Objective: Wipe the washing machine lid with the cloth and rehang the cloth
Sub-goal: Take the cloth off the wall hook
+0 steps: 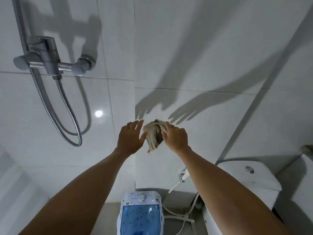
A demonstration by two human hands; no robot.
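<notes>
- Two steps are set by the task, and the one in hand cannot be fixed with certainty: the cloth (154, 134) is at the small dark hook (156, 120) on the tiled wall (203, 65), so it is either being taken down for wiping or being hung back up.
- The washing machine (141, 213) is seen far below the raised arms, its blue translucent lid (140, 219) closed and speckled with dark flecks; judged from that, the wipe is perhaps not yet done.
- The right hand (176, 137) is curled over the cloth's right side, its grip apparently closed on the fabric near the hook, though the fingertips are hidden.
- The left hand (130, 139) is held just beside the cloth, fingers spread, nothing pinched; contact at the thumb cannot be told.
- The cloth is a coarse beige weave, bunched, with a dark fold at its middle and a frayed corner hanging down.
- The next move calls for the fabric being lifted clear of the hook, or seated on it, with both hands steady.
</notes>
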